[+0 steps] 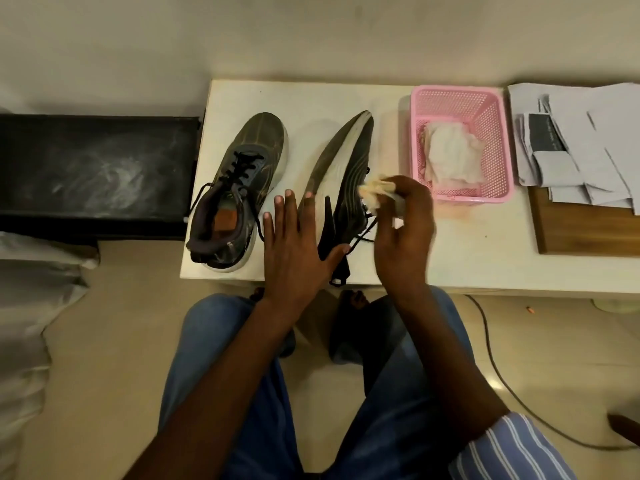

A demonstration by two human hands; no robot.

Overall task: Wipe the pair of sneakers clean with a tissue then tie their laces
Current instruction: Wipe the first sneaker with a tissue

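Note:
Two dark sneakers lie on a white table [311, 95]. The left sneaker [239, 188] stands upright with its black laces loose. The right sneaker [343, 174] is tipped on its side, white sole edge facing left. My left hand [298, 247] rests flat, fingers spread, against that sneaker's sole and heel. My right hand [403, 216] is closed around a crumpled tissue [375, 190] pressed against the tipped sneaker's upper, near its laces.
A pink plastic basket [498, 143] with crumpled white tissues stands right of the sneakers. Papers [581, 140] and a wooden board [588, 233] lie at the far right. A black bench [93, 168] sits left of the table. A cable [491, 358] runs across the floor.

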